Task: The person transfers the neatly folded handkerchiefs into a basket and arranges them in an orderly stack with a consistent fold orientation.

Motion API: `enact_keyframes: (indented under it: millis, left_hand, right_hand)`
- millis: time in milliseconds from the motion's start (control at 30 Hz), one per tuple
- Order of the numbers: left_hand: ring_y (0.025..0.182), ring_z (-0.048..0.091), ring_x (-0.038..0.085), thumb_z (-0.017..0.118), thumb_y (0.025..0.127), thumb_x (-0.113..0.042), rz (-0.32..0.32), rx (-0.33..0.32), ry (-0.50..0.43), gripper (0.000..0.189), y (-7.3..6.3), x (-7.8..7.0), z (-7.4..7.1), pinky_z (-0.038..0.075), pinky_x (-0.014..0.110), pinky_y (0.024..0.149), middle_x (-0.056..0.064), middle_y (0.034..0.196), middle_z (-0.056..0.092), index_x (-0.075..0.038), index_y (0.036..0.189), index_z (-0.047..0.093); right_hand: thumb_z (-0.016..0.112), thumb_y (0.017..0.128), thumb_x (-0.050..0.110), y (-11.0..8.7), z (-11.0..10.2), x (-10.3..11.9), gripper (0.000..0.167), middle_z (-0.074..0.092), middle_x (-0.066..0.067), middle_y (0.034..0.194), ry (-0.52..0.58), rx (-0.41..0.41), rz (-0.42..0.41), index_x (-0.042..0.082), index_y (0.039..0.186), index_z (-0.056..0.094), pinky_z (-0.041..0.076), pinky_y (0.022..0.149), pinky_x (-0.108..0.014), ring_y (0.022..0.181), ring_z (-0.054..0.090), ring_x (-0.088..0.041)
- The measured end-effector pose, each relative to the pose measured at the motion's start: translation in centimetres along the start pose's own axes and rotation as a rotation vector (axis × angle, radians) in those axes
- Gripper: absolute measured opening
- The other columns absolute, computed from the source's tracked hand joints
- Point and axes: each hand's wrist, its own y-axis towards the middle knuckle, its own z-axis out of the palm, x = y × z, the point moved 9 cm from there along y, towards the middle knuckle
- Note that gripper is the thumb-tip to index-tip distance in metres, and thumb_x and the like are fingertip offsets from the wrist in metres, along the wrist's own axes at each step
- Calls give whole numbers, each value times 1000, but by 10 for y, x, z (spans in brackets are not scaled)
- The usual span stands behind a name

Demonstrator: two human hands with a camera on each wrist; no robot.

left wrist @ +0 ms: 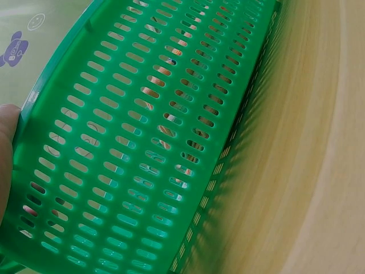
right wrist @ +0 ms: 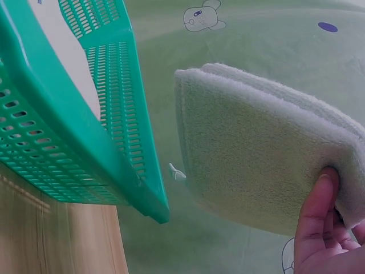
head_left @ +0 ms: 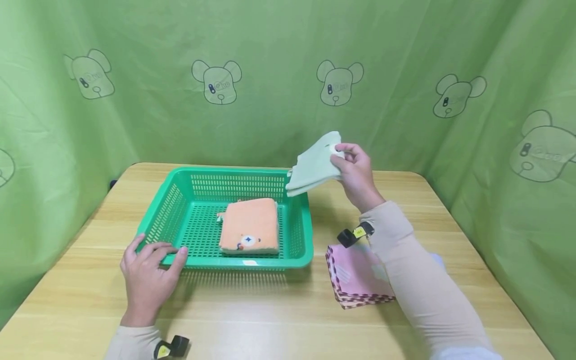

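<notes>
In the head view my right hand (head_left: 357,172) pinches a folded pale green towel (head_left: 315,162) at one edge, thumb on one side. It is raised over the right rear corner of a green plastic basket (head_left: 310,235). The right wrist view shows the thick, fuzzy towel (right wrist: 245,142) hanging beside the basket wall, the thumb pressed into it. My left hand (head_left: 150,277) grips the basket's front left corner, its fingers over the rim. Inside the basket lies a folded orange towel (head_left: 252,220) with a small embroidered face, stacked on something paler.
Right of the basket, partly under my right forearm, lies a stack of folded pink cloths (head_left: 355,272) with dark patterned edges. A bluish item (head_left: 437,260) shows behind the sleeve. The wooden table (head_left: 252,320) meets a green curtain (head_left: 279,110) at the back and sides.
</notes>
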Motion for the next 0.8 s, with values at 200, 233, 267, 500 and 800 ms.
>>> enact_keyframes:
  millis: [200,233,267,500,800]
  left_hand:
    - [124,40,47,65,82,-37,3,4,-1,36,0,-1,0,21,68,98,19,90,69,-2,77,72]
    - [124,40,47,65,82,-37,3,5,-2,36,0,-1,0,21,68,98,19,90,69,-2,77,72]
    - [124,40,47,65,82,-37,3,5,-4,36,0,-1,0,21,68,98,19,90,69,-2,77,72]
    - [124,40,47,66,81,-36,2,4,-7,34,1,-1,0,21,68,97,18,90,70,-3,77,72]
    - [125,39,46,66,82,-37,-5,10,-7,35,0,1,0,21,68,98,18,90,70,-3,77,72]
  right_hand:
    - [50,93,-5,-2,5,-2,20,53,-13,116,-7,0,8,9,108,50,54,82,-27,97,60,-20]
    - [50,93,-5,-2,6,-2,20,53,-13,116,-10,1,10,9,108,49,54,82,-27,97,60,-20]
    - [50,93,-5,-3,7,-2,20,53,-13,117,-9,2,12,9,108,50,54,83,-27,97,61,-20]
    - [51,93,-5,-3,13,-7,21,54,-14,119,-3,1,23,8,109,50,54,82,-28,98,61,-21]
    - [51,93,-5,-5,25,-14,21,54,-13,116,-3,17,40,6,111,49,54,82,-29,95,60,-21]
